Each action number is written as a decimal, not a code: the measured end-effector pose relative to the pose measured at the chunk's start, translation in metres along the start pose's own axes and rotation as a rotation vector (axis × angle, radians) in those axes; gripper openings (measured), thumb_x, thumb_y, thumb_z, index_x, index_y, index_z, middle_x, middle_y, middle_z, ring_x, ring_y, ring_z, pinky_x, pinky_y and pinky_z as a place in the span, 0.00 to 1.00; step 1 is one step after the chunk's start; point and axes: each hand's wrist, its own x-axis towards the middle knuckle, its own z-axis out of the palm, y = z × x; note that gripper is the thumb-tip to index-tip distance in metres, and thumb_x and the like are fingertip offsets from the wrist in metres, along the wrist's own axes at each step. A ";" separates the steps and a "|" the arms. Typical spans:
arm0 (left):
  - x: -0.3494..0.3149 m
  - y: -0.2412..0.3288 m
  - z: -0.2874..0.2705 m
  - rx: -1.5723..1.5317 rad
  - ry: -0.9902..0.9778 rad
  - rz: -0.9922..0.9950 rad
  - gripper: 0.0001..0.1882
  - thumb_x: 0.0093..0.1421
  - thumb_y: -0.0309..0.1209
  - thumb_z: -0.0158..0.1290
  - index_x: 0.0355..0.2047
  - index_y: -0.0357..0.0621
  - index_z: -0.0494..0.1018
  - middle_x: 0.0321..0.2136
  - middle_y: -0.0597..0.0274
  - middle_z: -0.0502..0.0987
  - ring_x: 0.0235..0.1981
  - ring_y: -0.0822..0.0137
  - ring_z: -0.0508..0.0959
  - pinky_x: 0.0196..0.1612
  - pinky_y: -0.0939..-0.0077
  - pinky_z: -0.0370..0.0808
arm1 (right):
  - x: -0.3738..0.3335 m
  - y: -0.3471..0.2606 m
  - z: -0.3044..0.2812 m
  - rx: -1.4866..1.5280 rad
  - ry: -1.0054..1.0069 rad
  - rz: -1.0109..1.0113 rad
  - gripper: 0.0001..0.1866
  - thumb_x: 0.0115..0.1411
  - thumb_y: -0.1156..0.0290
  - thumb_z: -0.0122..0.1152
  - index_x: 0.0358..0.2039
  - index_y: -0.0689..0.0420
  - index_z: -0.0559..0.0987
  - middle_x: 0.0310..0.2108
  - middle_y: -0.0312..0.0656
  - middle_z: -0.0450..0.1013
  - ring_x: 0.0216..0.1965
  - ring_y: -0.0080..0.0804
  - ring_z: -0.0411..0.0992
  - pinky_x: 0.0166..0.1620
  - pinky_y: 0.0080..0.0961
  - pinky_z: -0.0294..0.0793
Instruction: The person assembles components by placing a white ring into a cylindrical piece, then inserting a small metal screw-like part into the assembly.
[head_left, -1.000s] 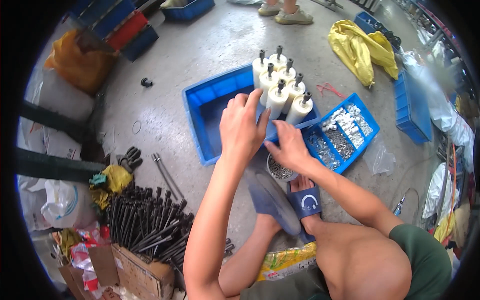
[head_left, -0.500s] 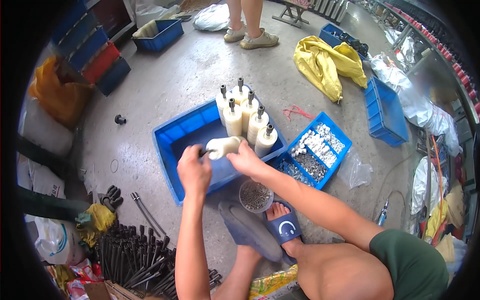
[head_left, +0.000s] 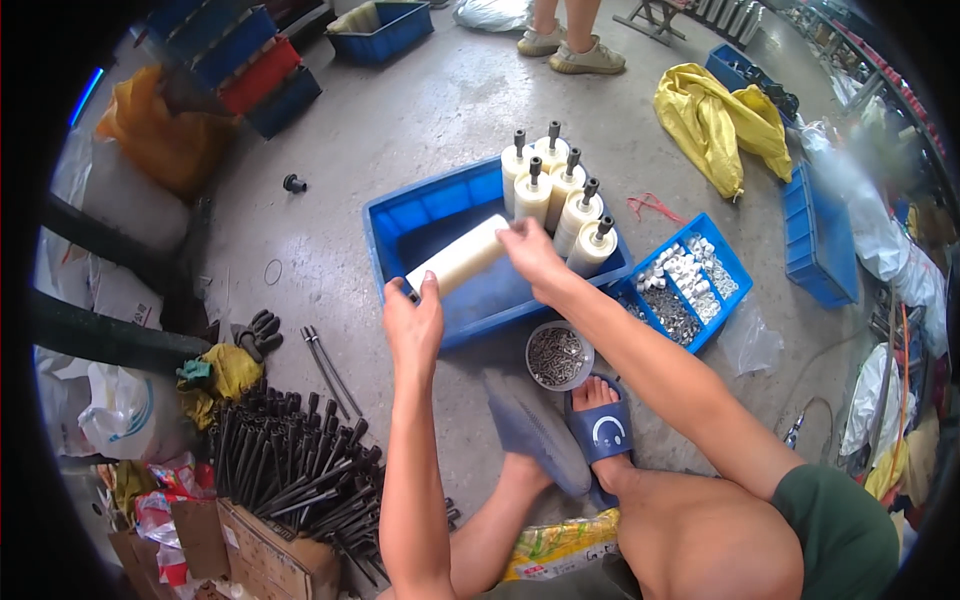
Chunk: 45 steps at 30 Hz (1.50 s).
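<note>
A cream-coloured cylinder [head_left: 460, 257] lies tilted between my two hands over a blue crate [head_left: 400, 215]. My left hand [head_left: 414, 318] is closed round its lower left end, where a small dark part shows by the thumb. At the upper right end my right hand [head_left: 532, 258] grips it, its fingers bent and partly blurred. Several similar cream cylinders [head_left: 533, 192] stand upright in the crate's right part, each topped by a black stem. Close to the crate's near side sits a round tub of small metal pieces [head_left: 558, 357].
Right of the crate, a divided blue tray [head_left: 722, 302] holds small white and metal parts. Many black rods [head_left: 290, 450] are heaped at lower left beside a cardboard box [head_left: 270, 560]. A yellow sack [head_left: 705, 135] lies far right. Another person's shoes [head_left: 588, 58] are at the back.
The cylinder has swung from nearly end-on to lengthwise across my view. My hands have moved further apart along it. The whole scene has shifted right and slightly up.
</note>
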 end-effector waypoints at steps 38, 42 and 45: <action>-0.205 -0.075 -0.082 -0.206 0.067 0.193 0.08 0.65 0.20 0.62 0.44 0.31 0.81 0.55 0.43 0.82 0.53 0.50 0.83 0.60 0.59 0.77 | -0.082 0.108 -0.384 -1.273 0.271 -0.103 0.14 0.59 0.64 0.71 0.45 0.49 0.89 0.42 0.46 0.86 0.44 0.46 0.84 0.48 0.45 0.84; -0.213 -0.083 -0.078 -0.141 0.074 0.253 0.15 0.62 0.22 0.65 0.49 0.32 0.78 0.57 0.41 0.80 0.55 0.45 0.80 0.61 0.55 0.74 | -0.068 0.102 -0.382 -1.518 0.078 0.051 0.16 0.57 0.58 0.73 0.47 0.43 0.90 0.43 0.44 0.86 0.46 0.44 0.84 0.49 0.44 0.84; -0.212 -0.072 -0.074 -0.091 0.053 0.330 0.22 0.58 0.24 0.68 0.52 0.34 0.76 0.59 0.39 0.77 0.57 0.41 0.78 0.62 0.53 0.73 | -0.057 0.115 -0.376 -1.665 -0.039 0.089 0.13 0.54 0.61 0.71 0.40 0.43 0.91 0.41 0.45 0.86 0.46 0.47 0.84 0.46 0.45 0.84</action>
